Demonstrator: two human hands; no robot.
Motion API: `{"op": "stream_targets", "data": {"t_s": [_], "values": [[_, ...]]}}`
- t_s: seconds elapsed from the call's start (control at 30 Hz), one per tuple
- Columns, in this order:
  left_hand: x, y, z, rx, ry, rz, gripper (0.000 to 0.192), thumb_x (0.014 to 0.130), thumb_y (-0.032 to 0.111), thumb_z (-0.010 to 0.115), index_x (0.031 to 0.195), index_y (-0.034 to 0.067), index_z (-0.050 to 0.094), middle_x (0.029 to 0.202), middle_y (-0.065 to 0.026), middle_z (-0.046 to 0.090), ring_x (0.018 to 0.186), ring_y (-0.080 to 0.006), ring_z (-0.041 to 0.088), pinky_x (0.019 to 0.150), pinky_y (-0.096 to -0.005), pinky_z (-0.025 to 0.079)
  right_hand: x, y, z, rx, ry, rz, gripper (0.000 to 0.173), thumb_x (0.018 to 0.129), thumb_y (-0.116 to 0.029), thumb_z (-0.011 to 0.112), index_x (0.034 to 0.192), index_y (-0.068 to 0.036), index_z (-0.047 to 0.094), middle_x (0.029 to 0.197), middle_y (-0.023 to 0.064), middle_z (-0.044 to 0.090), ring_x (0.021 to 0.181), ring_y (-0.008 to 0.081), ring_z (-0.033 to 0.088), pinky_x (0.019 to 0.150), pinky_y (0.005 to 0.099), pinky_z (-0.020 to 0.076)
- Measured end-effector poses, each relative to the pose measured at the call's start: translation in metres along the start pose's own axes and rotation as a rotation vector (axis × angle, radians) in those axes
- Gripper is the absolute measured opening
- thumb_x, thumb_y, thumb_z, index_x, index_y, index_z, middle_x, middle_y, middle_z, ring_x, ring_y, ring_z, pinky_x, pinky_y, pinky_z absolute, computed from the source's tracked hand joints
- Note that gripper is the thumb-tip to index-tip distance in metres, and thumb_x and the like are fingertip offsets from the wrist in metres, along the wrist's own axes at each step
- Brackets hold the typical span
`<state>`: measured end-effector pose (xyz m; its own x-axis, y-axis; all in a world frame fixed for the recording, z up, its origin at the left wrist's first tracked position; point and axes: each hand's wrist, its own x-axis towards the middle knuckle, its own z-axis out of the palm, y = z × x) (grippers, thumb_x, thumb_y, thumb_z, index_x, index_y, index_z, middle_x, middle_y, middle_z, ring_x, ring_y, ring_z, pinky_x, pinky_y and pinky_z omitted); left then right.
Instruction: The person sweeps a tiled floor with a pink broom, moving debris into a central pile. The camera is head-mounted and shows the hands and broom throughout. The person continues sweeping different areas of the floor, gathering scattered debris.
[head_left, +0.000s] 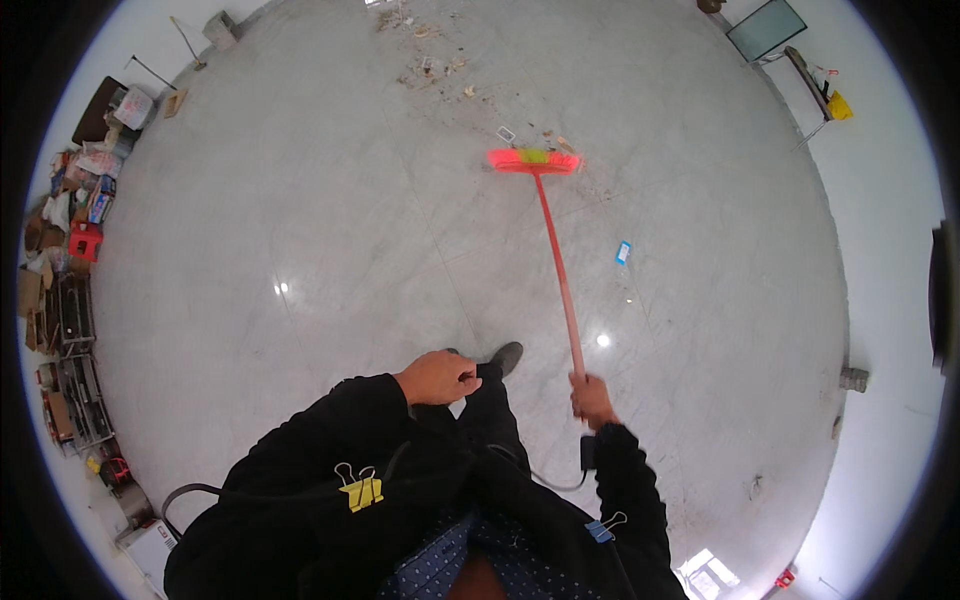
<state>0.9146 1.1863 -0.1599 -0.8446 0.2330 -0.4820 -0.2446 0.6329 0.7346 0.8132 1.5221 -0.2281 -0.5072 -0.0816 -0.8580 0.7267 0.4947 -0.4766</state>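
Observation:
A broom with a red handle (559, 270) reaches away from me across the grey floor, and my right hand (592, 400) is wrapped around its near end. Its bristle head (533, 160), pink with a yellow-green middle, rests on the floor beside scattered debris (562, 142) and a small white-edged rectangular piece (505, 134). In front of my body, my left hand (439, 377) is loosely curled, with nothing visible in it. To the right of the handle lies a blue and white packet (623, 253).
More litter (427, 64) trails toward the far side. Boxes, bags and a red plastic stool (85, 241) line the left wall, near metal racks (75, 315). A narrow table (810, 82) bearing a yellow item stands by the right wall. Grey blocks (853, 379) sit farther along it.

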Motion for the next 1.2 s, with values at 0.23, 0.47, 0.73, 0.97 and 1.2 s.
{"op": "stream_targets", "data": {"t_s": [0.23,0.47,0.73,0.97,1.2], "values": [[0.012,-0.004,0.014,0.013,-0.128,0.055,0.030,0.092,0.038,0.063,0.091,0.008,0.067,0.086,-0.0140,0.071,0.083,-0.0373,0.066,0.070,-0.0477,0.050,-0.121,0.123,-0.015,-0.128,0.022,0.259,0.028,0.096,-0.032,0.064,0.087,-0.008,0.053,0.057,-0.0012,0.044,0.037,0.0112,0.041,0.033,0.0313,0.0302],[-0.003,-0.013,0.017,0.022,-0.063,0.059,0.030,0.091,0.036,0.061,0.084,0.007,0.067,0.079,-0.0154,0.069,0.078,-0.0390,0.065,0.069,-0.0494,0.049,-0.064,0.137,0.036,-0.261,-0.079,0.094,0.034,0.096,-0.035,0.059,0.084,-0.004,0.054,0.059,0.0042,0.051,0.040,0.0185,0.050,0.036,0.0362,0.0389],[-0.048,-0.027,0.006,0.027,-0.024,-0.099,0.028,0.092,0.036,0.062,0.091,0.009,0.069,0.085,-0.0144,0.070,0.081,-0.0372,0.066,0.070,-0.0461,0.050,0.072,-0.017,0.094,-0.056,-0.159,-0.101,0.033,0.093,-0.032,0.059,0.077,-0.003,0.055,0.057,0.0043,0.050,0.042,0.0202,0.050,0.038,0.0367,0.0379],[-0.028,-0.021,0.017,0.055,-0.053,0.042,0.029,0.091,0.034,0.064,0.090,0.006,0.069,0.085,-0.0149,0.070,0.081,-0.0374,0.066,0.070,-0.0457,0.051,0.003,0.034,0.060,-0.015,-0.063,-0.082,0.044,0.094,-0.041,0.061,0.075,-0.002,0.056,0.058,0.0048,0.051,0.043,0.0173,0.050,0.039,0.0350,0.0387],[0.008,-0.008,0.042,0.091,-0.259,0.234,0.030,0.091,0.033,0.064,0.088,0.004,0.069,0.086,-0.0167,0.070,0.082,-0.0379,0.066,0.072,-0.0463,0.050,-0.176,0.220,0.053,0.011,0.048,0.303,0.048,0.096,-0.048,0.063,0.075,-0.005,0.056,0.059,0.0017,0.052,0.043,0.0132,0.049,0.039,0.0328,0.0382]]}}
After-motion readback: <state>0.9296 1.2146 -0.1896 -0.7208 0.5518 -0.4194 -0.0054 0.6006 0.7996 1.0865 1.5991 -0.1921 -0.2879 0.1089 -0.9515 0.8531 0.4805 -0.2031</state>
